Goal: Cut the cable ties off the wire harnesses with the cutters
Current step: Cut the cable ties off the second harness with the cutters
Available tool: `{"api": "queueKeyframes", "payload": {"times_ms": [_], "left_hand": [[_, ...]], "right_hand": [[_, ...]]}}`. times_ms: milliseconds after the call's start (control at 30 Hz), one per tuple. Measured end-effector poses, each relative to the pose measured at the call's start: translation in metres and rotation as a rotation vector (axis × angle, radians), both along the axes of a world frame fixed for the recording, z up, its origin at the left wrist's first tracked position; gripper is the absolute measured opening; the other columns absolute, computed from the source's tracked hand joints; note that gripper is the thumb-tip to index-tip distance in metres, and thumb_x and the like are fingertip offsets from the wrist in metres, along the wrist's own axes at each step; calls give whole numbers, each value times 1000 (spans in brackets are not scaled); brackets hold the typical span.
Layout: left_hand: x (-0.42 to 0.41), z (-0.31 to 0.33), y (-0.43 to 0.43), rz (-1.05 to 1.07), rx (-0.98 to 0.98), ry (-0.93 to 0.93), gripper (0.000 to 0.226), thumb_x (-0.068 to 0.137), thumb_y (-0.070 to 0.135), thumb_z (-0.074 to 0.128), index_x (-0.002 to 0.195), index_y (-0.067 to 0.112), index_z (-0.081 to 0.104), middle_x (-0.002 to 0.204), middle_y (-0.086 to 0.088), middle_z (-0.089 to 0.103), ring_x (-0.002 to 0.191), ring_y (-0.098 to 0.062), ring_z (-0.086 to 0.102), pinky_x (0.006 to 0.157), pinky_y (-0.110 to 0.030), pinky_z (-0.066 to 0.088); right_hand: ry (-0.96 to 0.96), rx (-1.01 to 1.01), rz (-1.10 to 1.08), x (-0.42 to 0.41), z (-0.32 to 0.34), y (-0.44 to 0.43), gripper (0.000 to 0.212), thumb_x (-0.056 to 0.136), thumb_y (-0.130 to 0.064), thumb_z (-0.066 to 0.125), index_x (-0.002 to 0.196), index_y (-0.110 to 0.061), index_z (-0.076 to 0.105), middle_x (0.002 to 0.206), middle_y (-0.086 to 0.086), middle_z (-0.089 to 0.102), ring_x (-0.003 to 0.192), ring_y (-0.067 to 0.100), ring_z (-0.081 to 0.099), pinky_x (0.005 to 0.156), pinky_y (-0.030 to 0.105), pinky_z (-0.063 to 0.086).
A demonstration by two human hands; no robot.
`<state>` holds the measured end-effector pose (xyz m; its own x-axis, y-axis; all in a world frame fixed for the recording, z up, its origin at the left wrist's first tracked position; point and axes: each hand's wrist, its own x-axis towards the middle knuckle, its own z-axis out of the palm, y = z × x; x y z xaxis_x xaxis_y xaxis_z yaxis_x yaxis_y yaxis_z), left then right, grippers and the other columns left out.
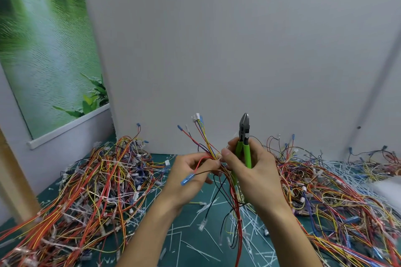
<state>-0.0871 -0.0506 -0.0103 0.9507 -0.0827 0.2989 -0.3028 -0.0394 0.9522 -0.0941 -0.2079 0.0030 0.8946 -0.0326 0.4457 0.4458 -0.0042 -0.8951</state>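
Note:
My left hand (191, 171) pinches a wire harness (204, 138) of red, yellow and blue wires, held up above the green mat. Its ends fan upward to a white connector (196, 117), and a blue terminal (187, 179) hangs over my left hand. My right hand (251, 171) grips the green-handled cutters (244, 136), jaws closed and pointing up. My right thumb and fingertip also touch the harness at the bundle point, where a small white cable tie (219, 156) shows. The rest of the harness hangs down toward the mat.
A large heap of tangled harnesses (91, 191) lies at the left and another heap (329, 191) at the right. Cut white ties (208, 230) litter the green mat (186, 219) between them. A grey partition wall (238, 50) stands close behind.

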Motion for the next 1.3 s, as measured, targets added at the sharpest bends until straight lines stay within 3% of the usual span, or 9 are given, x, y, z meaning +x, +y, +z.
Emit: {"api": "queueKeyframes", "payload": {"times_ms": [233, 433, 667, 800, 967, 1033, 1167, 1200, 1300], "left_hand": [[4, -6, 0, 63, -9, -112, 22, 75, 41, 68, 80, 24, 80, 77, -4, 76, 75, -14, 71, 65, -25, 56], [2, -6, -8, 105, 8, -232, 16, 78, 46, 69, 79, 32, 77, 68, 9, 72, 62, -1, 63, 59, -15, 49], [0, -4, -12, 143, -37, -189, 20, 77, 47, 68, 82, 30, 77, 73, 1, 74, 66, -9, 66, 61, -28, 57], [3, -3, -5, 58, -86, -102, 9, 88, 30, 74, 90, 23, 78, 91, -2, 78, 82, -16, 72, 65, -29, 57], [6, -3, -6, -18, -202, -5, 20, 81, 37, 77, 96, 24, 78, 100, -2, 77, 96, -14, 68, 92, -32, 55], [6, -3, -6, -11, -210, -23, 22, 79, 40, 76, 97, 28, 79, 104, 0, 77, 102, -12, 70, 95, -27, 55], [5, -1, -3, 57, -215, -72, 20, 80, 43, 73, 95, 31, 79, 98, 3, 78, 95, -8, 71, 84, -17, 53], [5, -1, -2, 86, -221, -85, 20, 80, 43, 73, 94, 30, 78, 95, 3, 78, 92, -7, 71, 81, -16, 53], [5, -1, -2, 117, -246, -121, 19, 81, 43, 73, 91, 28, 77, 92, 1, 77, 87, -7, 70, 78, -15, 53]], "right_hand": [[-17, -11, 62, -2, 3, -1, 11, 95, -5, 72, 100, -12, 65, 88, 7, 70, 83, 21, 74, 73, 26, 60], [-75, 31, 30, -4, 2, 1, 20, 96, 0, 68, 94, -19, 62, 87, 8, 69, 84, 26, 74, 81, 32, 62], [-90, 140, 47, -4, 0, 8, 46, 96, 7, 65, 83, -38, 62, 89, 2, 69, 86, 26, 75, 79, 27, 60], [-34, 203, 48, -2, -1, 4, 23, 95, 2, 68, 96, -19, 60, 93, 3, 72, 91, 35, 73, 85, 38, 63], [104, 262, 63, 5, 1, -6, 9, 95, -8, 71, 97, -9, 62, 87, 5, 70, 82, 21, 73, 75, 27, 61], [128, 177, 40, 7, 0, -7, 8, 97, -12, 70, 97, -8, 64, 82, 2, 68, 79, 17, 69, 71, 28, 61], [98, -148, -41, 7, -1, -17, 11, 101, -25, 64, 93, -18, 64, 71, -5, 56, 70, 14, 55, 76, 52, 57], [89, -222, -27, 6, 0, -20, 12, 101, -30, 64, 92, -22, 64, 72, -4, 55, 69, 13, 53, 75, 51, 56], [65, -411, 47, 1, 5, -27, 8, 100, -37, 64, 95, -31, 66, 74, -5, 59, 62, 4, 50, 61, 24, 48]]}}
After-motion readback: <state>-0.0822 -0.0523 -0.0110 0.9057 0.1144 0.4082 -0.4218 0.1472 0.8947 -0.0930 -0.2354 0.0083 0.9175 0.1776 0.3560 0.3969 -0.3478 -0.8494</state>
